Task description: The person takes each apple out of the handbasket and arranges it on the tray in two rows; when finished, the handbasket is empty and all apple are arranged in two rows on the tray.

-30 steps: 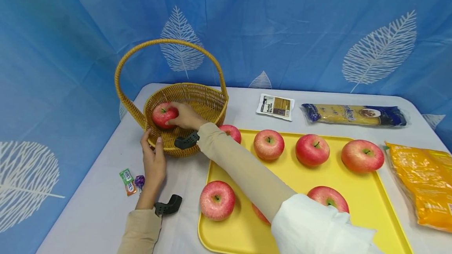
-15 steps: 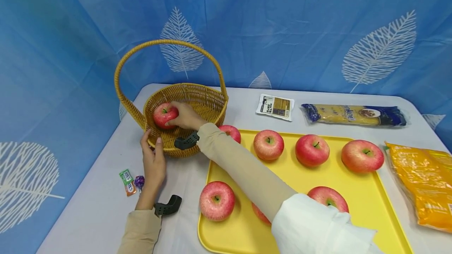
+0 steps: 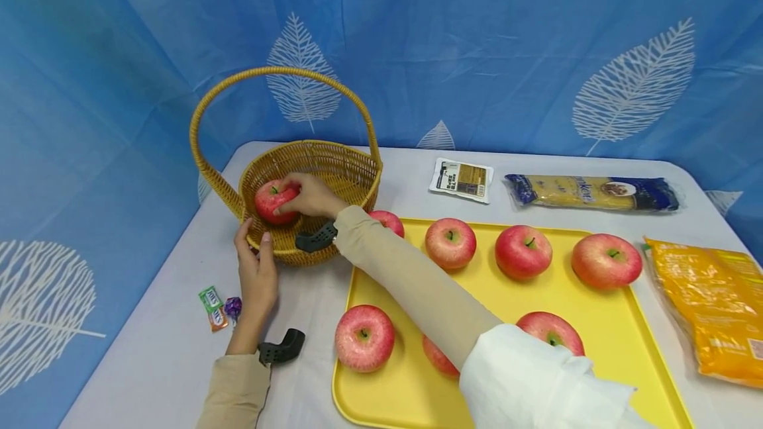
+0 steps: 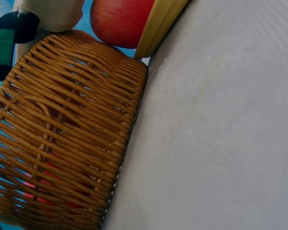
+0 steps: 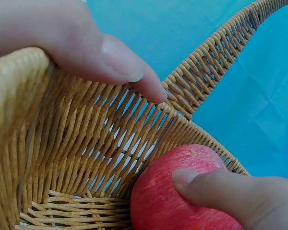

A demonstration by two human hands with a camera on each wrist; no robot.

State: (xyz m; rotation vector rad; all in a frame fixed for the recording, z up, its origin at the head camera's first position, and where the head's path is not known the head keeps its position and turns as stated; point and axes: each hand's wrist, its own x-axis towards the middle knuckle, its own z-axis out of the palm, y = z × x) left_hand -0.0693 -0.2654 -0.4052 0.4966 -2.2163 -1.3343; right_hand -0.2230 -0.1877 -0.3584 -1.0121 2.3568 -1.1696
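Note:
A red apple (image 3: 271,200) lies inside the woven basket (image 3: 352,184), against its left wall. My right hand (image 3: 312,196) reaches over the near rim and grips this apple, with the thumb (image 5: 211,191) pressed on its side. My left hand (image 3: 258,277) holds the basket's front-left rim near the foot of the handle. Its thumb (image 5: 101,52) laps over the rim, and another fingertip shows beyond it. In the left wrist view the basket's outer wall (image 4: 67,124) fills the left half, with red showing through the weave. The left hand is almost wholly out of that view.
Several apples, one of them at front left (image 3: 364,338), sit on a yellow tray (image 3: 596,376) under the right forearm. Behind stand a white pouch (image 3: 461,180) and a noodle packet (image 3: 590,192). An orange bag (image 3: 709,310) lies right; small candies (image 3: 214,308) lie left.
The apple in the basket has turned and shifted slightly toward the front-left with my right hand. My left hand stays at the rim. The head view has shifted a little.

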